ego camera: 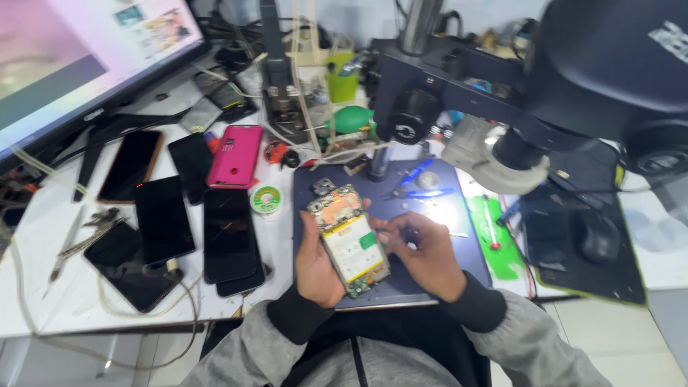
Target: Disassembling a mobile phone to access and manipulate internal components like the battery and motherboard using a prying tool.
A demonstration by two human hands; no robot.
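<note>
My left hand [315,266] grips an opened phone [347,240] with its back cover off, showing a yellow battery and circuit boards. It is held tilted over the dark blue work mat [451,208]. My right hand [421,252] rests against the phone's right edge, fingers pinched together on what looks like a thin tool, too small to make out. Both sleeves are grey with black cuffs.
A microscope [502,107] hangs over the mat's far right. Several dark phones [228,233] and a pink-cased phone [236,155] lie to the left, with a solder reel [266,200], tweezers [86,240], a monitor [79,50], blue pliers [416,183], a green pad [494,240] and a mouse [598,236].
</note>
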